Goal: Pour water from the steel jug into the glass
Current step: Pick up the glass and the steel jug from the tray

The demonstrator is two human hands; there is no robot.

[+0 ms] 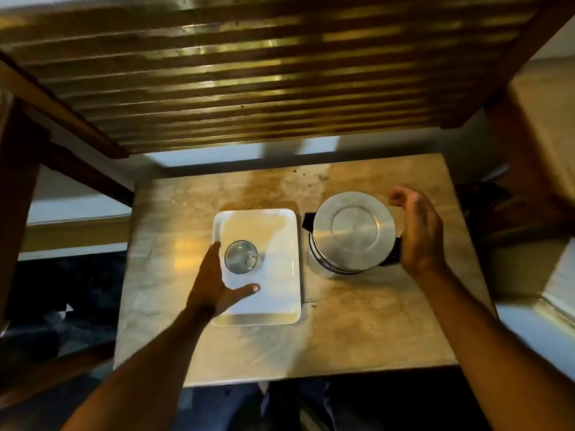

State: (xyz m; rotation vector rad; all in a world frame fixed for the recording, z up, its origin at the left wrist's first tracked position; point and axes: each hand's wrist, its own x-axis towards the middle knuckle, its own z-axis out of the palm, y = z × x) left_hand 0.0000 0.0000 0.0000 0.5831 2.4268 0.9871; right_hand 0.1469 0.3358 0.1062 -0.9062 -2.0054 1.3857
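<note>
Head cam: left hand (214, 284) spread, bracing glass (241, 256) on tray (280, 306); right hand (417, 231) open, nearing steel jug (353, 231) handle.

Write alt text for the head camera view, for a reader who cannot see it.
Seen from above, a person's left hand reaches beside a clear glass standing on a white tray, while the right hand opens beside a lidded steel jug. Both sit on a small stone-topped table.
</note>
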